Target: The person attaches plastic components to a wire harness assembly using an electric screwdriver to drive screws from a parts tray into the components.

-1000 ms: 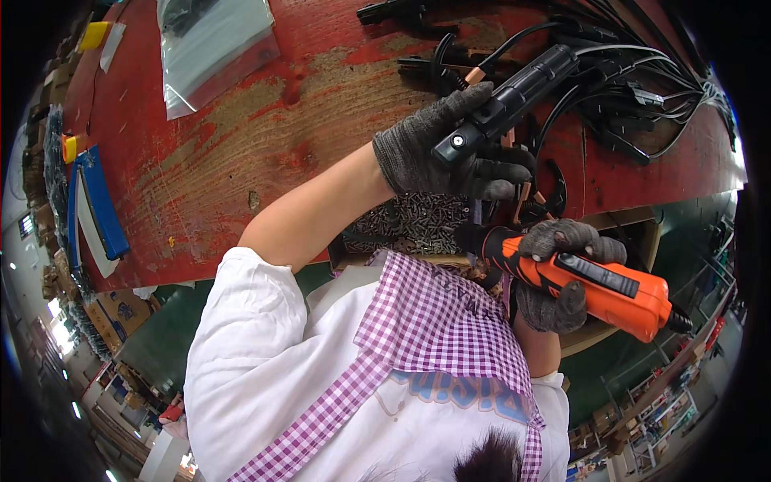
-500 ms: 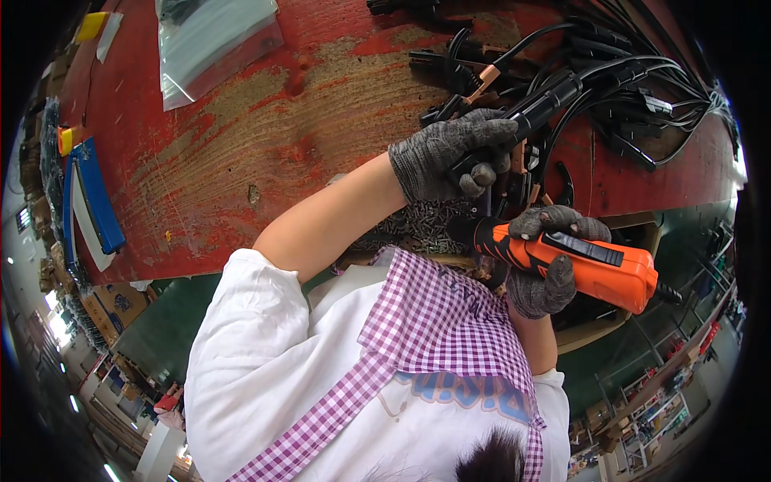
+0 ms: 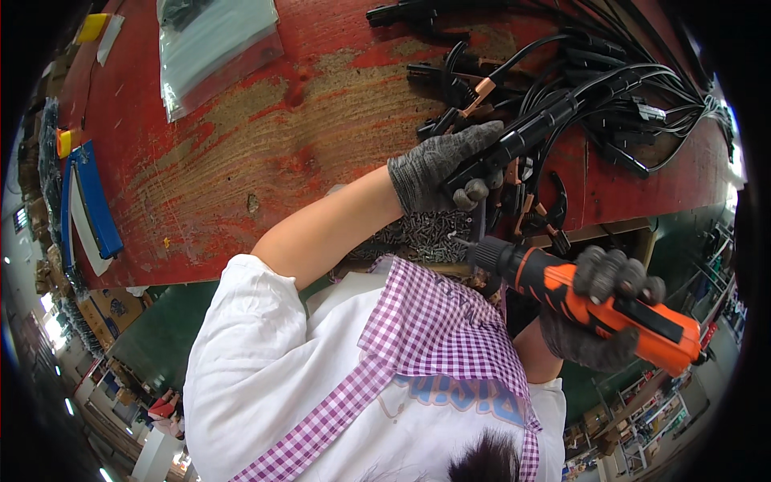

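Observation:
My left hand (image 3: 434,165), in a dark grey knit glove, is closed around a black welding electrode holder (image 3: 530,135), its cable running off to the upper right. My gloved right hand (image 3: 590,341) grips an orange and black electric screwdriver (image 3: 546,277). The tool's tip points left, over the edge of a pile of small metal screws (image 3: 426,233), apart from the electrode holder. Whether a screw sits on the tip is too small to tell. Below the held holder lie copper-coloured clamp parts (image 3: 526,209), partly hidden.
More electrode holders with black cables (image 3: 594,56) are heaped at the far right of the worn red table (image 3: 321,153). Clear plastic bags (image 3: 217,64) lie at the far left. A blue and white curved piece (image 3: 96,209) rests by the left edge.
My right hand has moved right and toward me with the screwdriver, whose tip has come into sight over the screws. The electrode holder has turned slightly in my left hand.

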Demonstrator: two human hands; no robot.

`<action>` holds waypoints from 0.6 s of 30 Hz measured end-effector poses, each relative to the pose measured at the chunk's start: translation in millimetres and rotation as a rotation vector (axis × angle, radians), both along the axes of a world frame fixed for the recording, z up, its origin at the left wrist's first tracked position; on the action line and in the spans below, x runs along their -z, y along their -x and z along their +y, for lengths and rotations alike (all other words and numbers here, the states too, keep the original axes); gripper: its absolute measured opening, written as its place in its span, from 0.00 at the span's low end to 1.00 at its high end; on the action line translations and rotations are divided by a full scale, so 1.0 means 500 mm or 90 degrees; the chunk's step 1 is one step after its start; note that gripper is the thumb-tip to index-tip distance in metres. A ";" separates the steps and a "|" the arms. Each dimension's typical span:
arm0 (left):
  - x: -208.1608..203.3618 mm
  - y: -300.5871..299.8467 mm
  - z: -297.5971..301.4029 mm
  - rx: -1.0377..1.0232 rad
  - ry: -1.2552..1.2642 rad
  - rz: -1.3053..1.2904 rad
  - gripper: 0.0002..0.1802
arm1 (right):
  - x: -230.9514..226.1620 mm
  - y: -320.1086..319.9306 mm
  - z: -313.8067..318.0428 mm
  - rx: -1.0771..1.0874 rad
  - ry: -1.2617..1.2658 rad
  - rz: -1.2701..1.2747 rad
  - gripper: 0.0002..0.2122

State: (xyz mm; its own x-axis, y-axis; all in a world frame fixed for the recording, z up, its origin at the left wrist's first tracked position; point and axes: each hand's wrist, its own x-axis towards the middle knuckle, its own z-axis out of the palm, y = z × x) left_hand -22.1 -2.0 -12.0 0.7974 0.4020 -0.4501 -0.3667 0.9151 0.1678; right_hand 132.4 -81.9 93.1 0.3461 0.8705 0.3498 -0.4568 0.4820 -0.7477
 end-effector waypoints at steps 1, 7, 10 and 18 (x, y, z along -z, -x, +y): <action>-0.001 -0.001 0.000 0.006 0.015 0.008 0.19 | -0.013 -0.002 0.005 0.001 -0.005 -0.004 0.17; -0.002 -0.006 -0.001 0.009 -0.022 -0.062 0.22 | -0.066 -0.033 0.033 0.095 -0.084 0.014 0.18; -0.007 -0.001 -0.001 0.010 0.027 -0.086 0.24 | -0.066 -0.049 0.049 0.126 -0.075 0.021 0.17; -0.003 -0.001 0.001 0.005 0.041 -0.136 0.23 | -0.038 -0.050 0.077 0.135 -0.041 0.065 0.17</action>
